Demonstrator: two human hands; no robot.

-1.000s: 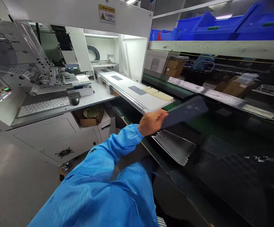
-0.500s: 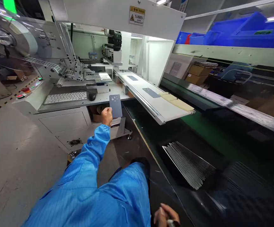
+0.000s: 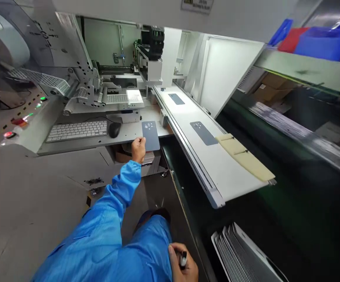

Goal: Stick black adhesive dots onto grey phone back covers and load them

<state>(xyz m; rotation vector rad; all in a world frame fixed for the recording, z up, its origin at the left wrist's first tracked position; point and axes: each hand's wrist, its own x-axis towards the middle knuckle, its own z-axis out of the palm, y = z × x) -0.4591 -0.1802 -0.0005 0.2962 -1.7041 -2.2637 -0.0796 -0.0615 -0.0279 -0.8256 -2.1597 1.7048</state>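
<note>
My left hand (image 3: pixel 138 150) is closed on the edge of a thin blue-grey phone back panel (image 3: pixel 151 138) with camera holes at its top. It holds the panel up in front of the machine's worktop, left of the white conveyor belt (image 3: pixel 216 164). Two similar panels lie flat on that belt, one nearer (image 3: pixel 204 133) and one farther (image 3: pixel 176 99). Low in the view, by my leg, my right hand (image 3: pixel 184 263) has its fingers curled round a small black-and-white pen-like object (image 3: pixel 183 259); most of it is hidden in the hand.
A row of thin panels (image 3: pixel 240 254) stands on the dark lower belt at bottom right. Yellow foam (image 3: pixel 246 158) lines the conveyor's right edge. A keyboard (image 3: pixel 77 131) and mouse (image 3: pixel 114 129) sit on the worktop. The machine's white cover (image 3: pixel 164 15) hangs overhead.
My view has moved closer to the machine and conveyor. My left hand still holds the panel near the worktop. The right hand has come up and in, showing more of the pen-like object.
</note>
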